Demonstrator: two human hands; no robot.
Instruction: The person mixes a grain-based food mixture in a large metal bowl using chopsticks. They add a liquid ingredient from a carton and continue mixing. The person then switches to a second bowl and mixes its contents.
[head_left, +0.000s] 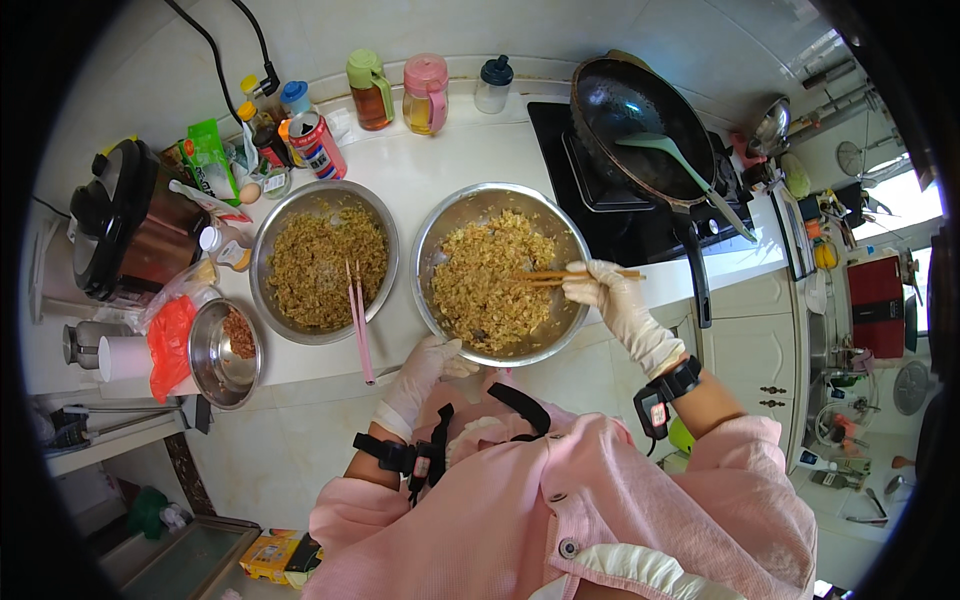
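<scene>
A pair of wooden chopsticks (544, 278) is held in my gloved right hand (611, 300), tips in the pale chopped filling (487, 285) of a steel bowl (501, 361). At that bowl's near left rim is my gloved left hand (435, 360), its fingers against the rim; how firmly they grip is hidden. To the left stands a second steel bowl (259, 259) of darker chopped filling (322, 262), with pink chopsticks (361, 330) leaning in it. A smaller steel bowl (206, 360) holds some reddish minced meat (238, 334).
A black wok (637, 97) with a green spatula (667, 150) sits on the hob (622, 232), its handle jutting past the counter edge. Oil bottles (371, 97), a can (319, 146), an egg (250, 193), a red bag (171, 341) and an electric cooker (142, 225) line the back and left.
</scene>
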